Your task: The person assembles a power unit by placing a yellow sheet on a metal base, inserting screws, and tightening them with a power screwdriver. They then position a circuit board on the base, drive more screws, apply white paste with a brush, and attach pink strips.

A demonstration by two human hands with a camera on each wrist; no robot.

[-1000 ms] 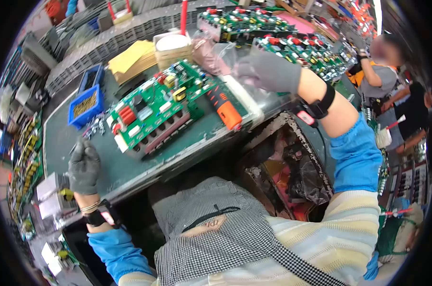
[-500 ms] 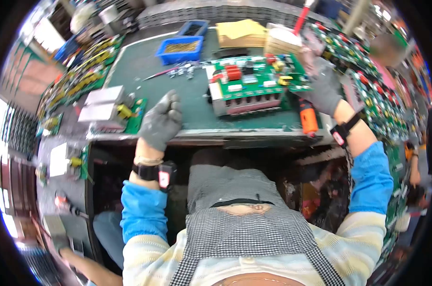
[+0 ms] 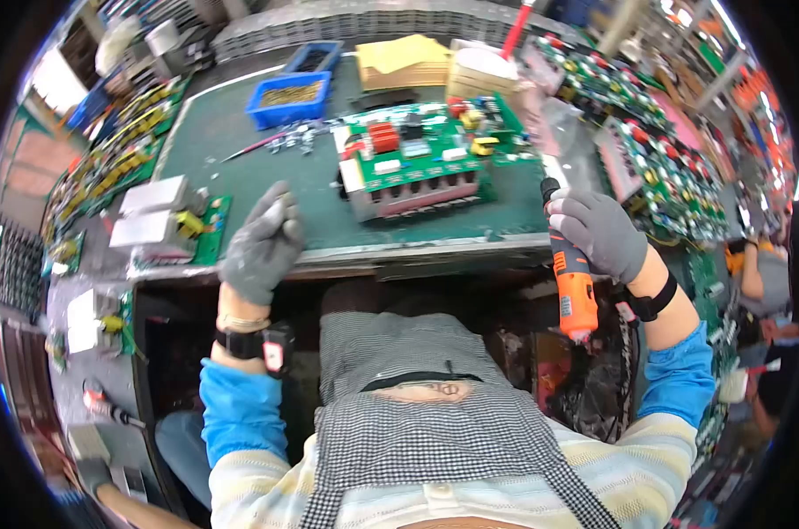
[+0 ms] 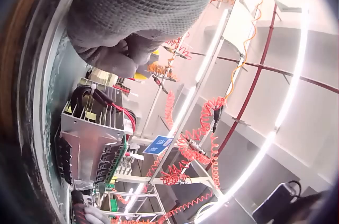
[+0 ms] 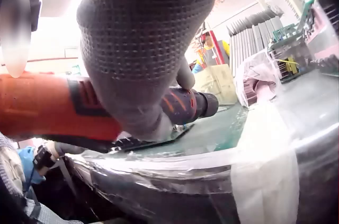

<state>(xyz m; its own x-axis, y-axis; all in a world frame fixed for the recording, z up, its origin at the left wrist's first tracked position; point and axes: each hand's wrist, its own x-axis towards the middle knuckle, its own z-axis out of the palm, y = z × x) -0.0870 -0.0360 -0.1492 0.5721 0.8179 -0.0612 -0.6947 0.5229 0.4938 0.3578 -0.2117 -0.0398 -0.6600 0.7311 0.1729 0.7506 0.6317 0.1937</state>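
Note:
My gloved right hand (image 3: pixel 598 234) grips an orange and black cordless screwdriver (image 3: pixel 577 295) at the right front edge of the bench. Its black nose points toward the back, and the orange end hangs past the edge. In the right wrist view the fingers wrap over the screwdriver's dark front part (image 5: pixel 183 104). My gloved left hand (image 3: pixel 263 242) is over the front edge, left of a green circuit board (image 3: pixel 426 163) on a metal heat sink (image 3: pixel 417 196). Its fingers are bent toward the thumb; whether something small is between them I cannot tell.
Loose screws (image 3: pixel 301 137) and a thin pink-handled tool (image 3: pixel 256 145) lie behind the left hand. Blue bins (image 3: pixel 256 115) and yellow sheets (image 3: pixel 401 75) stand behind. More circuit boards are at the right (image 3: pixel 672 189) and left (image 3: pixel 212 231). Another person's arm (image 3: pixel 135 504) shows at lower left.
The right hand has reached the screwdriver, taken hold of it and drawn it toward the front edge. The head view has swung left, then slightly back. The left hand stays near the front edge.

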